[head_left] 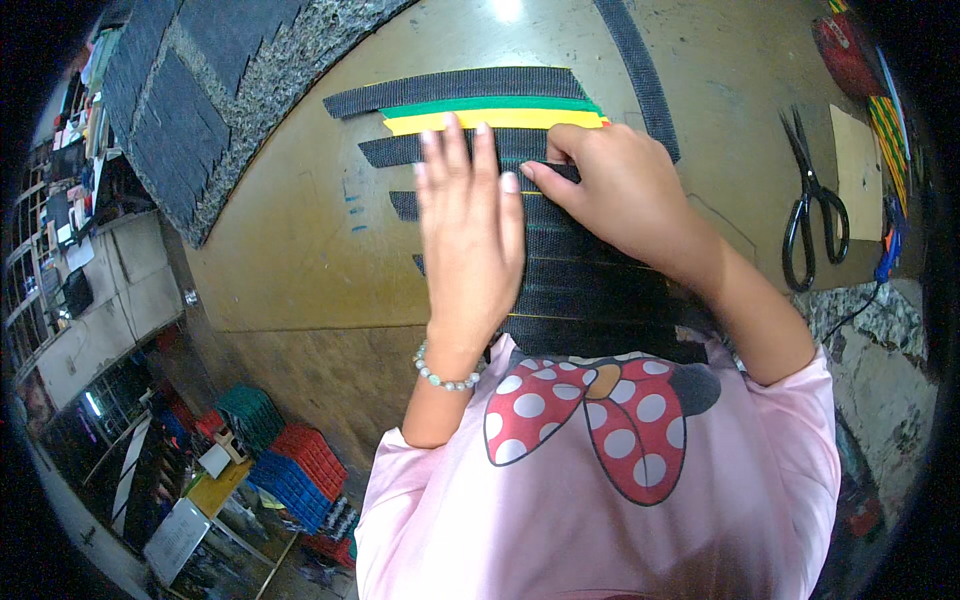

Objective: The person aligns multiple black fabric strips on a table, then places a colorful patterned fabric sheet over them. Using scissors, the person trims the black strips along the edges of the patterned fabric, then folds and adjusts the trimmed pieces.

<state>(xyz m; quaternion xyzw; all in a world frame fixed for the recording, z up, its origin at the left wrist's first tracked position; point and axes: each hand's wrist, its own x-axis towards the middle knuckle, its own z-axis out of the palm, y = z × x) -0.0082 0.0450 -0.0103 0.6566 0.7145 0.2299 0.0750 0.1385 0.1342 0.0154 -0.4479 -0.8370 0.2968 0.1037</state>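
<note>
The brown counter [280,270] carries rows of black straps [595,285]. The left hand [465,225] rests flat on them, fingers extended, slightly spread. The right hand [628,188] arches over them, fingers curled; whether they pinch a strap cannot be told. A green-and-yellow strip [525,117] lies at the left fingertips; black-handled scissors [808,190] lie well apart, to the right.

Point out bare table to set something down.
Bare table shows left, between the grey slab and webbing strips, and right, between the lone black strap and scissors. The middle is crowded: left hand and right hand lie over the strips.
</note>
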